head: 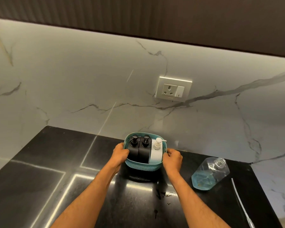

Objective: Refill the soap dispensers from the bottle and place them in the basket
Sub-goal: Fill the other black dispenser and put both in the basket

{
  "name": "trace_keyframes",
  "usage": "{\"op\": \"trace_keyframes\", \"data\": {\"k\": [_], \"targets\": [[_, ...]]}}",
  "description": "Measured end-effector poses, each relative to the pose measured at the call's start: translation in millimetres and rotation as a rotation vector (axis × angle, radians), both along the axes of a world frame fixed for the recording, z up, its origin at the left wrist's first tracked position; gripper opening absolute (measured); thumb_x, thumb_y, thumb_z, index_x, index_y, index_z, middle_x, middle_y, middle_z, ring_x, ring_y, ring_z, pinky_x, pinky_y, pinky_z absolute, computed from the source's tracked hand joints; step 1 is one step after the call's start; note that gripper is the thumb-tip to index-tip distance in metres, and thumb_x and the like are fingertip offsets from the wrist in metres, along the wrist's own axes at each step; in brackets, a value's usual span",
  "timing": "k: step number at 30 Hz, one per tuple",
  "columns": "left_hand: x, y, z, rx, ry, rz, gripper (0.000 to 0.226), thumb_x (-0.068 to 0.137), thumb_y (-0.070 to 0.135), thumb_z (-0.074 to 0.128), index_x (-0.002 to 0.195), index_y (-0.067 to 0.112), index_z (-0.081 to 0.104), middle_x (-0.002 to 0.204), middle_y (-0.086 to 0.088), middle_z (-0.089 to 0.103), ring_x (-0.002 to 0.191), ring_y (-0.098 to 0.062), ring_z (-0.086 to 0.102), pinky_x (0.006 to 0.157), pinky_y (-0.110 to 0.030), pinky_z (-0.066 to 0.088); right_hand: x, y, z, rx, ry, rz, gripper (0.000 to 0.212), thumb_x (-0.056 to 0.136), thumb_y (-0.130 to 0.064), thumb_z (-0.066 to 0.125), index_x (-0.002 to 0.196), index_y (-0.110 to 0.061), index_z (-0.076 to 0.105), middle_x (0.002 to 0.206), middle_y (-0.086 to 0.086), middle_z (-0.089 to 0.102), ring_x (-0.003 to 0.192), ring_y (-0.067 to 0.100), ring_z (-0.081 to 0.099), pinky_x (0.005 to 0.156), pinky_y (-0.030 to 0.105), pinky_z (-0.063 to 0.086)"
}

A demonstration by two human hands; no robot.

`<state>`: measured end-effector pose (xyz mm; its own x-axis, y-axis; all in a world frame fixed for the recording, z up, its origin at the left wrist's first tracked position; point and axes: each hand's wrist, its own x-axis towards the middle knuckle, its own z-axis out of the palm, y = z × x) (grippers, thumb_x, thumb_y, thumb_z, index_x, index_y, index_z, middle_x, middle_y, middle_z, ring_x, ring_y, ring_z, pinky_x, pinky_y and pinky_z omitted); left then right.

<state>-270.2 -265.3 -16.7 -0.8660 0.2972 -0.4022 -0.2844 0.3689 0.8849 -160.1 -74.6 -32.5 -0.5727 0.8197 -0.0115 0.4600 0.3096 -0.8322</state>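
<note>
Counter (pixel 39 178): black, glossy stone, with a few dark specks and smears near the front edge; keep the basket's path off them.
Left hand (pixel 121 153): fingers curl over the basket's left rim, thumb on the outside wall; a firm hold.
Basket (pixel 142 166): teal, perforated, standing near the marble wall, gripped on both sides; whether its base touches the stone I cannot tell. Judgement: the step is settling or shifting the loaded basket, so both sides should move level and together.
Black dispensers (pixel 138 150): two, upright, side by side in the basket's left and middle, pumps on.
White dispenser (pixel 157 152): upright at the basket's right end, touching the black one beside it, nozzle pointing right over the rim.
Right hand (pixel 172 157): fingers pinch the right rim just below that nozzle; better to stay clear of the pump, or it may squirt.
Bottle (pixel 210 175): clear, uncapped, to the right, well apart from the basket, a little blue soap at its bottom. Judgement: it looks tilted, and it wants capping.
Progress: all three sit in the basket; the task seems nearly done.
</note>
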Motion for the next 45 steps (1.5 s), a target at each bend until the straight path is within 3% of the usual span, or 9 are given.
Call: {"op": "trace_keyframes", "data": {"k": [4,9,13,17,20,23,30,37,45], "targets": [[-10.0,-1.1,-10.5,-0.016,-0.006,-0.005,0.035,0.081,-0.009,0.049,0.101,0.011,0.07,0.098,-0.014,0.075,0.096,-0.029,0.072,0.087,-0.05,0.062,-5.3,-0.9,-10.1,-0.032,-0.024,-0.017,0.022,0.083,0.005,0.053,0.064,-0.001,0.063,0.059,0.014,0.06,0.057,0.019,0.042,0.051,0.031,0.029],[-14.3,-0.7,-8.8,-0.008,-0.021,-0.044,0.036,0.081,-0.007,0.05,0.104,0.014,0.068,0.102,-0.014,0.075,0.099,-0.03,0.071,0.092,-0.053,0.06,-7.3,0.0,-9.4,-0.029,-0.022,-0.013,0.024,0.087,0.005,0.053,0.066,0.0,0.063,0.061,0.009,0.061,0.057,0.018,0.047,0.048,0.029,0.031],[-14.5,1.0,1.9,0.047,-0.064,-0.082,0.037,0.084,-0.012,0.05,0.108,0.01,0.066,0.104,-0.015,0.074,0.101,-0.03,0.07,0.089,-0.045,0.06,-7.6,-2.0,0.0,0.019,-0.041,-0.001,0.04,0.091,0.005,0.05,0.057,-0.016,0.046,0.057,-0.004,0.046,0.052,0.008,0.038,0.044,0.018,0.028],[-10.7,0.5,6.4,0.105,-0.106,-0.12,0.045,0.082,-0.019,0.04,0.106,0.008,0.067,0.101,-0.016,0.075,0.099,-0.03,0.07,0.079,-0.036,0.057,-6.6,-2.4,-2.6,0.012,-0.023,0.013,0.032,0.092,0.005,0.052,0.064,-0.011,0.054,0.059,-0.002,0.05,0.053,0.007,0.039,0.047,0.021,0.03],[-4.2,3.7,9.0,0.118,-0.101,-0.071,0.044,0.085,-0.019,0.038,0.098,0.013,0.066,0.096,-0.013,0.074,0.092,-0.025,0.068,0.083,-0.037,0.056,-3.9,-3.0,0.0,-0.006,-0.005,0.021,0.028,0.093,0.003,0.052,0.07,-0.011,0.06,0.063,-0.001,0.055,0.055,0.006,0.044,0.047,0.018,0.034],[-3.8,5.6,3.7,0.127,-0.086,-0.047,0.04,0.086,-0.014,0.041,0.102,0.012,0.068,0.102,-0.016,0.074,0.1,-0.029,0.068,0.093,-0.043,0.055,-3.5,-3.2,-0.5,-0.029,0.005,0.03,0.026,0.093,0.001,0.052,0.074,-0.013,0.063,0.067,0.0,0.06,0.057,0.007,0.048,0.048,0.019,0.036],[1.9,2.0,-0.2,0.149,-0.1,0.026,0.039,0.084,-0.01,0.043,0.111,0.009,0.066,0.104,-0.016,0.073,0.097,-0.028,0.067,0.08,-0.037,0.055,-2.1,-3.6,-0.1,-0.062,-0.005,0.045,0.023,0.094,-0.002,0.052,0.083,-0.011,0.069,0.076,0.001,0.066,0.065,0.01,0.056,0.05,0.021,0.041],[7.5,-1.5,-5.0,0.154,-0.093,0.049,0.042,0.086,-0.007,0.044,0.12,0.01,0.062,0.111,-0.016,0.07,0.1,-0.027,0.066,0.08,-0.037,0.056,-1.1,-7.4,-0.6,-0.077,-0.023,0.057,0.023,0.096,-0.003,0.051,0.099,-0.008,0.073,0.091,0.006,0.072,0.077,0.014,0.063,0.052,0.018,0.04],[19.6,-3.3,-5.6,0.164,-0.081,0.09,0.042,0.091,-0.002,0.048,0.128,0.014,0.058,0.117,-0.009,0.068,0.107,-0.023,0.065,0.083,-0.035,0.055,8.4,-12.4,3.9,-0.092,-0.007,0.071,0.021,0.095,-0.005,0.052,0.092,-0.011,0.072,0.086,0.002,0.072,0.078,0.017,0.066,0.053,0.02,0.043]]}}
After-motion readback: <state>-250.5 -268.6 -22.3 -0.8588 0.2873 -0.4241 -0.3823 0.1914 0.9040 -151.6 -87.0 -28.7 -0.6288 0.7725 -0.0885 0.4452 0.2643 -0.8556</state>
